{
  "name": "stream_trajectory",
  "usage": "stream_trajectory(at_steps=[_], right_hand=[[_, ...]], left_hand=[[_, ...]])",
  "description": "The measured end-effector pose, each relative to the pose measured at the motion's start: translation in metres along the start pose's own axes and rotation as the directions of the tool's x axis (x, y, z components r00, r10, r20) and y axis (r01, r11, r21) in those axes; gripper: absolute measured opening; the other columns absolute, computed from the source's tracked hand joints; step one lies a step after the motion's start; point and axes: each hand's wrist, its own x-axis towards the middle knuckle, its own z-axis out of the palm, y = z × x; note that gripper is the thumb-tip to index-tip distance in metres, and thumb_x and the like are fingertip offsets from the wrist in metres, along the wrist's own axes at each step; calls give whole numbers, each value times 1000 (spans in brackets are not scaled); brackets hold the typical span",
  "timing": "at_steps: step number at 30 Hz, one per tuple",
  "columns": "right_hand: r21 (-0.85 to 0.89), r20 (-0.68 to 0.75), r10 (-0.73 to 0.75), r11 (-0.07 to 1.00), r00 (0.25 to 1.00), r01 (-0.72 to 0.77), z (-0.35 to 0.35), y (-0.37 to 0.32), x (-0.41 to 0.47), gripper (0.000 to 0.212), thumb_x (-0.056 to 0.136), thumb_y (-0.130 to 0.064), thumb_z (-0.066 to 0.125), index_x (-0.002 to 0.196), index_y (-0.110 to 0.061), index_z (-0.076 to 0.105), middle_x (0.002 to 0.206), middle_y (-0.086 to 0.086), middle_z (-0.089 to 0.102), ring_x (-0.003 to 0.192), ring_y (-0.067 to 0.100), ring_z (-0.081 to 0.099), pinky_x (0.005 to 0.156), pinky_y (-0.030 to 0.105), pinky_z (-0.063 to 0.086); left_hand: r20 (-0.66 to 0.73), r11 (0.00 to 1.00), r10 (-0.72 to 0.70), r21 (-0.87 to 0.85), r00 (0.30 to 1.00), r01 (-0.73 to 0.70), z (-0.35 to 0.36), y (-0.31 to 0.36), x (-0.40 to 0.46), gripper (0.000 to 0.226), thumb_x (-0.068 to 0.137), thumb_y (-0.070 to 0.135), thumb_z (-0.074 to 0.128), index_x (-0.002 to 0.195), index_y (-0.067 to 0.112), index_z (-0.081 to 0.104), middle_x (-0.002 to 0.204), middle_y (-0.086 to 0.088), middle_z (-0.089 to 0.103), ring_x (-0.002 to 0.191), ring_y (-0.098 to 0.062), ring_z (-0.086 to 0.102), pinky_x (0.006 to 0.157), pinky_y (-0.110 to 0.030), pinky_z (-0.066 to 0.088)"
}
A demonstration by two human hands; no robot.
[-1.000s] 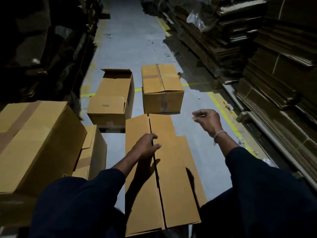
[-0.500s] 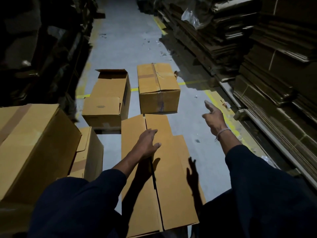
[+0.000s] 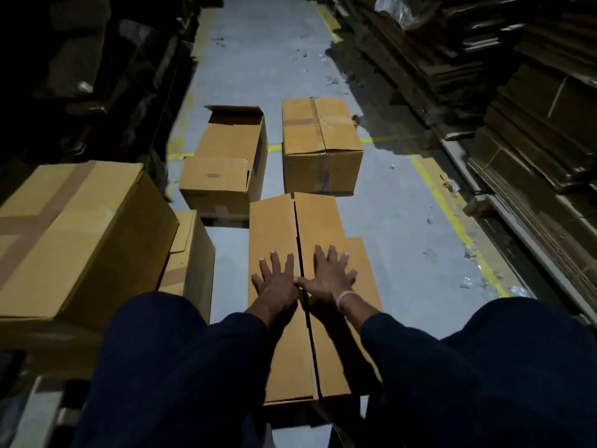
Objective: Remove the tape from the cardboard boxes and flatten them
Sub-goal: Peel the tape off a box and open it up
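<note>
Both hands lie spread, palms down, on the flattened brown cardboard box (image 3: 300, 227) lying on the grey concrete floor (image 3: 397, 227) in front of the person; the left hand (image 3: 276, 279) presses left of the box's centre slit, the right hand (image 3: 329, 275) right of it, thumbs nearly touching; beyond stand a closed taped brown box (image 3: 319, 147) and an open-flapped brown box (image 3: 223, 166); a large taped brown box (image 3: 74, 234) sits at left.

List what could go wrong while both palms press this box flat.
1. Left hand and right hand straddle the centre seam of the flattened box; skin could get pinched there.
2. The closed box sits right ahead, so sliding forward would bump it.
3. Tape scraps on the floor may be slippery.
</note>
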Motion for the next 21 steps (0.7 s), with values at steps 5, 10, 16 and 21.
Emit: stream_trajectory(at_steps=[5,10,16,21], right_hand=[[112,72,206,971,976,-213,20,15,-8,139,63,-83,74,164,-28,-4,170,10,-21,154,47,-17,116,73,12],[128,71,173,975,982,-181,13,23,-7,131,65,-79,75,163,-28,5,171,8,-11,155,46,-3,115,68,26],[369,66,31,928,997,-53,-6,49,-13,130,63,-77,78,164,-21,20,170,7,17,154,36,24,120,50,34],[608,74,-24,794,997,-26,-24,72,-27,103,72,-70,78,158,-29,38,163,3,38,145,30,40,115,52,42]], left_hand=[[-3,961,-213,-178,977,210,10,-13,-6,100,99,62,53,163,26,-16,164,-18,-37,150,-51,-29,116,-78,-3],[29,904,-255,-348,967,249,8,-11,-17,125,81,82,59,162,27,-18,163,-15,-39,151,-49,-27,115,-80,7],[143,868,-288,-378,947,321,4,-15,-20,149,60,95,64,159,31,-26,162,-14,-42,149,-51,-30,117,-78,11],[166,873,-257,-382,952,303,7,-20,-30,144,73,68,81,159,30,-28,160,-16,-43,149,-56,-26,119,-71,14]])
